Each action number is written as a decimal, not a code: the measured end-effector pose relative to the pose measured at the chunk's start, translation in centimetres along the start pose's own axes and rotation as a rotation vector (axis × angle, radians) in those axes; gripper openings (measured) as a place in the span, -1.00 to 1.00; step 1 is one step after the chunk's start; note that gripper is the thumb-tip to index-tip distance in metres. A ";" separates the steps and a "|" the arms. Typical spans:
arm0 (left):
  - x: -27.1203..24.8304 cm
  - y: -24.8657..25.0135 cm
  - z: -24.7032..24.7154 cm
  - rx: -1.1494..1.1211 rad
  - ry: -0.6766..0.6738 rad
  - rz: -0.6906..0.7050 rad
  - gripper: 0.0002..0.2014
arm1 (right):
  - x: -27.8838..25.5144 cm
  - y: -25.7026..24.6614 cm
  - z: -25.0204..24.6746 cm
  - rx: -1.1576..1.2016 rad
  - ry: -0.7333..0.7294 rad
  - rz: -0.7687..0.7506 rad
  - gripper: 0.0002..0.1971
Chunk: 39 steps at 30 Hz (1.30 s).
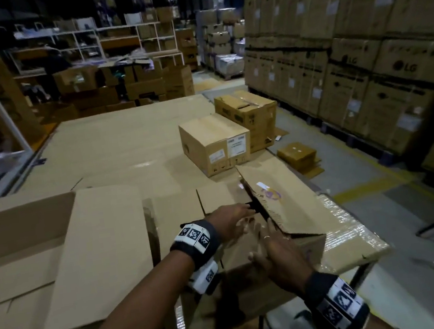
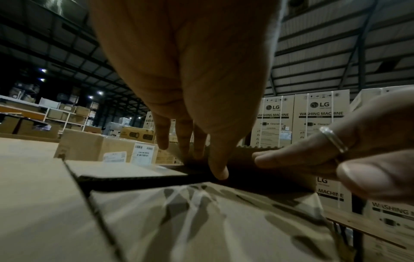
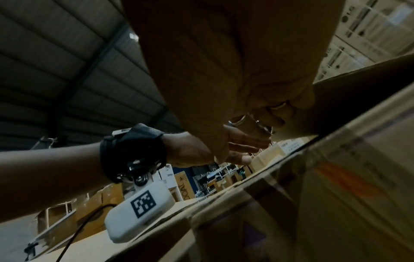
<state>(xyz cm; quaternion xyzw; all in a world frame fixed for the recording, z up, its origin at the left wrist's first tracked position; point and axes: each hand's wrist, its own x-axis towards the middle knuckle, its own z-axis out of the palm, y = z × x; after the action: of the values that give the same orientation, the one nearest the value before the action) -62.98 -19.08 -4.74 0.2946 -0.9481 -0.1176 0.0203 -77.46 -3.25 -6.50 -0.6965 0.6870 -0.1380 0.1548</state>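
A cardboard box (image 1: 341, 233) wrapped in clear tape lies in front of me on the cardboard-covered table (image 1: 122, 139). Its right flap (image 1: 280, 197) is lifted and tilted up. My left hand (image 1: 233, 216) reaches into the dark gap under that flap, and its straight fingers (image 2: 183, 140) touch the flap's underside. My right hand (image 1: 276, 248), with rings on it, grips the flap's near edge. Its fingers (image 2: 280, 156) are hooked under the flap and the thumb (image 2: 363, 177) stays on my side. In the right wrist view its curled fingers (image 3: 268, 115) press the flap (image 3: 358, 92), with the left hand (image 3: 201, 150) beyond.
Two closed cartons (image 1: 215, 142) (image 1: 248, 117) stand farther back on the table. A flat cardboard sheet (image 1: 96, 252) lies to the left. Stacked LG cartons (image 1: 359, 30) wall off the right, across a floor aisle (image 1: 369, 189). Shelves and boxes (image 1: 109, 53) fill the back.
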 end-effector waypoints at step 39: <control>22.7 -0.7 1.9 -0.158 -0.150 0.415 -0.66 | 5.3 14.3 -4.8 0.052 0.129 0.236 -0.69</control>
<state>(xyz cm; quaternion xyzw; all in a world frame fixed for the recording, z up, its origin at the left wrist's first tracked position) -81.53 -31.99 -7.42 0.0811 -0.9751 -0.2064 -0.0032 -92.38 -8.82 -7.97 -0.5963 0.7688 -0.1812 0.1433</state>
